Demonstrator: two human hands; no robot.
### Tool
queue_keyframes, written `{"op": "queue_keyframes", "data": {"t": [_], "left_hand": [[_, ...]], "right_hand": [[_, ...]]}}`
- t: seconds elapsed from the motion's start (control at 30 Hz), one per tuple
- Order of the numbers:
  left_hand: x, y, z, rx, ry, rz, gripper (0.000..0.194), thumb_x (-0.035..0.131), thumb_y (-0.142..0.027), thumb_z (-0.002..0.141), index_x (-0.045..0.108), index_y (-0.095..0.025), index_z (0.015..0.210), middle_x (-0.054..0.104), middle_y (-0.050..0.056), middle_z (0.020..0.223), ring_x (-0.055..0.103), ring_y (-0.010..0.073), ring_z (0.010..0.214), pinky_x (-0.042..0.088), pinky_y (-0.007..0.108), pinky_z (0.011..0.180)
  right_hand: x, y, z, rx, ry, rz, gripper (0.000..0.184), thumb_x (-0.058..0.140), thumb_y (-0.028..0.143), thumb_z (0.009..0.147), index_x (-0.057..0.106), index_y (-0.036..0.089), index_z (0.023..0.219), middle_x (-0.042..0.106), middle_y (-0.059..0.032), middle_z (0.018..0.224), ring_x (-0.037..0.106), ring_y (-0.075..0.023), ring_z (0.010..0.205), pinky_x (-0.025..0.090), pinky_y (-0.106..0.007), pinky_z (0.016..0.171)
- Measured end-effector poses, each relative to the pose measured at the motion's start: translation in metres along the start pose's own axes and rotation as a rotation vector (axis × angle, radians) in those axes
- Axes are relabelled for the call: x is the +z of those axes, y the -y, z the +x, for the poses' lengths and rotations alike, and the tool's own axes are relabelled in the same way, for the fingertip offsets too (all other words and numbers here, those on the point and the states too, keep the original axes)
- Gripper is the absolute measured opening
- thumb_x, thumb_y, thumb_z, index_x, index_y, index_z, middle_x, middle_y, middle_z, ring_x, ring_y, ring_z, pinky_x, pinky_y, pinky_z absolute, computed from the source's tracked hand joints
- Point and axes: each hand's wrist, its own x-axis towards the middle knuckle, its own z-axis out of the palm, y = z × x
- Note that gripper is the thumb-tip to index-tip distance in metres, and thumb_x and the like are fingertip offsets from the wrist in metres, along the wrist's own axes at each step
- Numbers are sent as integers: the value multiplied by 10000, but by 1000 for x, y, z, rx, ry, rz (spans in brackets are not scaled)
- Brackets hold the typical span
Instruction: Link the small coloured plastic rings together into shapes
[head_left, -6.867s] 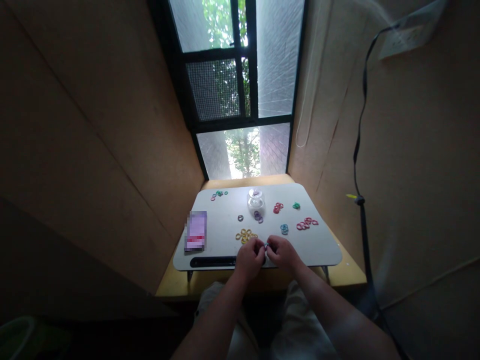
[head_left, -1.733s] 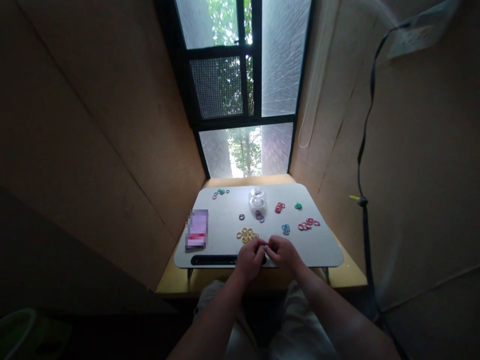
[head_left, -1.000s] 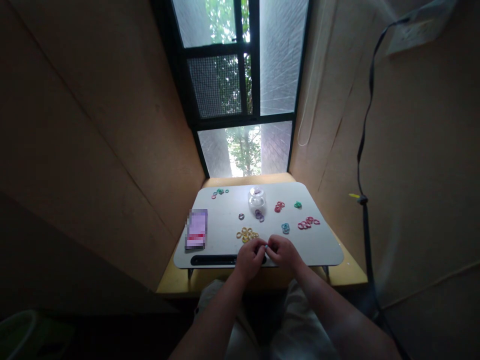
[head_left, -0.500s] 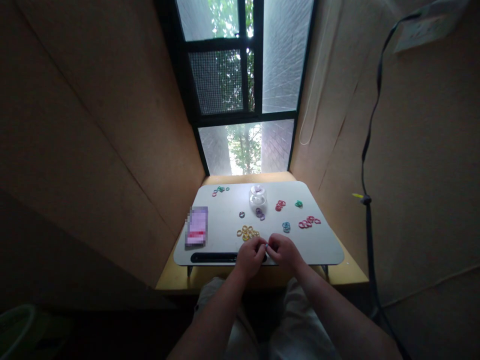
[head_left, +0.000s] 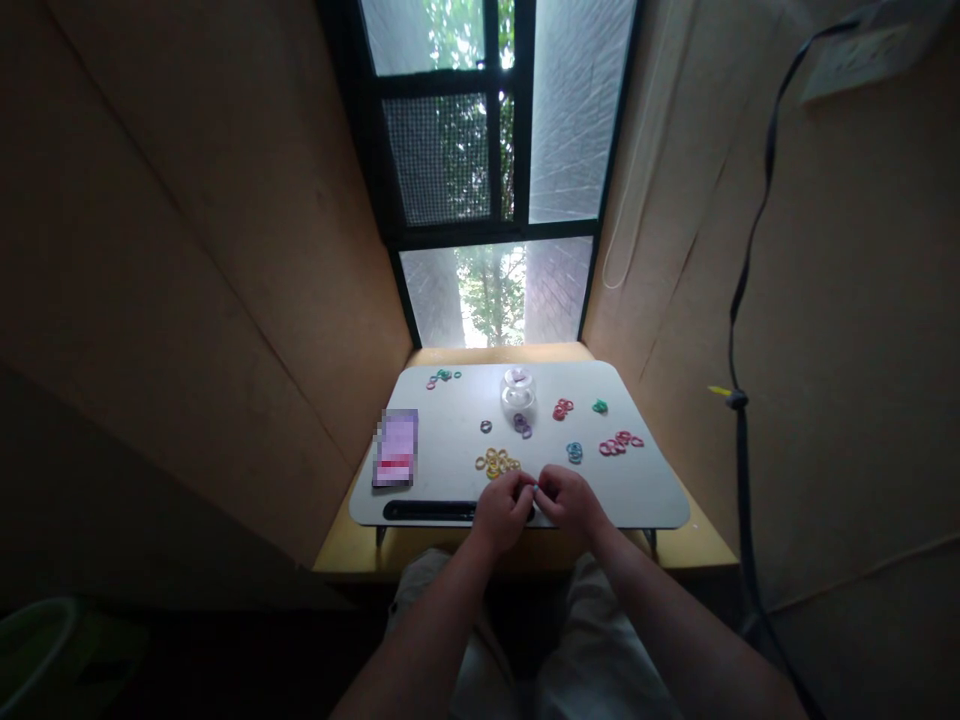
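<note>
My left hand point(head_left: 504, 512) and my right hand point(head_left: 571, 503) meet above the front edge of a white lap table point(head_left: 442, 440). Both are closed, with thumbs and fingertips pinched together. A tiny pale spot shows between them, too small to name. Just beyond my left hand lies a cluster of yellow rings point(head_left: 496, 462), like small hair ties. Blue rings point(head_left: 574, 452) lie past my right hand. Purple rings point(head_left: 521, 425) rest by a clear round jar point(head_left: 518, 393), and a grey ring point(head_left: 486, 426) is left of them.
Red rings point(head_left: 562, 408), pink rings point(head_left: 619, 443) and green rings point(head_left: 599, 406) lie on the right; more green rings point(head_left: 445, 375) at the far left. A phone point(head_left: 396, 447) lies left, a black slot point(head_left: 427, 510) runs along the front. A dark cable point(head_left: 739, 300) hangs right.
The view has shifted slightly, moving the scene a little up and right. Both hands stay pinched together in the same place over the table's front; nothing on the table has moved.
</note>
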Motion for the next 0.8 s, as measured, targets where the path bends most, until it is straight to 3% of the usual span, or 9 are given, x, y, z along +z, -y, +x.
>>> {"op": "queue_keyframes", "data": {"t": [0.8], "left_hand": [[0, -5, 2, -3, 5, 32, 212, 444, -270, 892, 646, -206, 894, 665, 13, 833, 596, 157, 799, 429, 260, 722]], "right_hand": [[-2, 3, 0, 13, -9, 4, 158, 568, 217, 762, 486, 197, 629, 520, 24, 597, 441, -113, 564, 318, -228, 547]]}}
